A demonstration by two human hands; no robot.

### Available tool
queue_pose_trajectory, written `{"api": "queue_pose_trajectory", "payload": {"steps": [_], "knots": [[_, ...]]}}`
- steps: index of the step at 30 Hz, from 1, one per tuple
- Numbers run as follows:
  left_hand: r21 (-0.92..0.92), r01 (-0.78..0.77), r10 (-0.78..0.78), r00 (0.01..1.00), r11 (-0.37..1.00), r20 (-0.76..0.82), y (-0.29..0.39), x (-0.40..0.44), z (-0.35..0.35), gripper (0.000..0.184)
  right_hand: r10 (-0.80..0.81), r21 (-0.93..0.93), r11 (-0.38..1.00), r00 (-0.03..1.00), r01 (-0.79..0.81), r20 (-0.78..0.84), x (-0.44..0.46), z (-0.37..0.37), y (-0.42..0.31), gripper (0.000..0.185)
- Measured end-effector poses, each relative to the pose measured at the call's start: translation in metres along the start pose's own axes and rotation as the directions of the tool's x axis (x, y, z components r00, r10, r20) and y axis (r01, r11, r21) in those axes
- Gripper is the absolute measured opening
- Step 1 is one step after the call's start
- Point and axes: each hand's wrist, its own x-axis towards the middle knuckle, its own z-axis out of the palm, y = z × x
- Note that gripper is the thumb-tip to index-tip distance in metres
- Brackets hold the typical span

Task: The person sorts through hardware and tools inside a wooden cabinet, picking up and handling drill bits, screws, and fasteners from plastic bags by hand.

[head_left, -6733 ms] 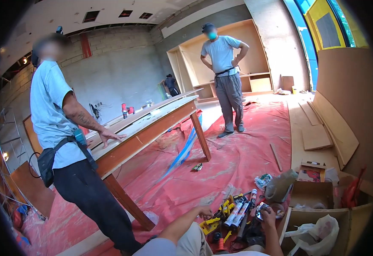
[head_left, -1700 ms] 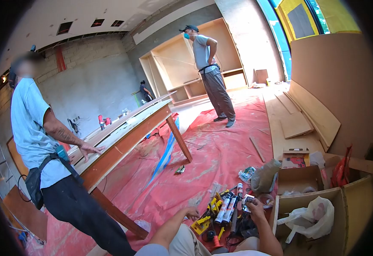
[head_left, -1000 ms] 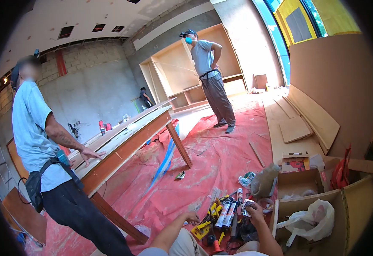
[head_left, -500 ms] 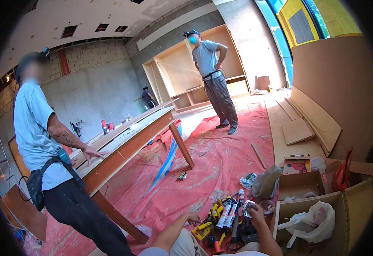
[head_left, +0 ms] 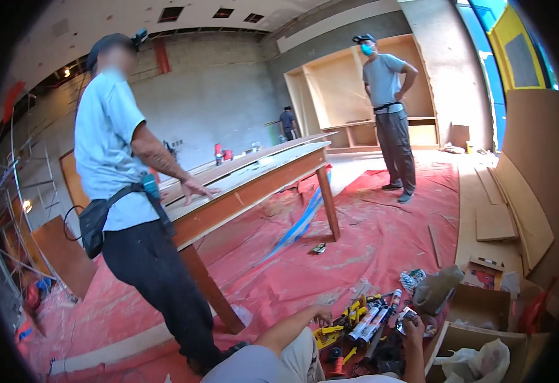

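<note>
Low in the head view, my left hand (head_left: 322,315) hangs beside the yellow tools (head_left: 355,311), its fingers loosely bent and apart, with nothing visible in them. My right hand (head_left: 413,327) is closed on a small white-and-dark object (head_left: 406,315), too small to name. Between the two hands lie several sealant tubes (head_left: 370,324), white with dark print. Nearer to me are a tool with an orange-red part (head_left: 337,362) and some dark gear (head_left: 391,351), partly hidden by my legs.
An open wooden box (head_left: 449,341) with a white plastic bag (head_left: 484,360) stands at my right. A person (head_left: 116,140) leans a hand on the long table (head_left: 247,191) at left. Another person (head_left: 388,115) stands beyond. Red sheeting (head_left: 382,223) covers the floor; wood panels (head_left: 497,223) lie at right.
My view has swung left, so the scene sits further right in it. Both hands stay by the tools, the right one keeping the small object. The standing people hold their poses.
</note>
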Motion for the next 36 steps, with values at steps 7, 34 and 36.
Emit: {"api": "queue_pose_trajectory", "payload": {"steps": [7, 34, 36], "knots": [[-0.008, 0.005, -0.004, 0.999, 1.000, 0.050, 0.002, 0.001, -0.005, 0.036, -0.050, -0.017, 0.999, 0.997, 0.051, 0.055, 0.007, -0.011, 0.011, 0.021], [-0.055, -0.039, 0.043, 0.996, 0.998, 0.079, -0.001, 0.005, -0.006, 0.035, -0.046, 0.022, 0.999, 0.998, 0.045, 0.046, 0.003, -0.006, 0.005, 0.018], [-0.038, -0.052, 0.054, 0.996, 0.998, 0.065, -0.002, 0.005, -0.005, 0.035, -0.030, 0.056, 0.998, 0.999, 0.028, 0.035, 0.002, -0.005, 0.004, 0.018]]}}
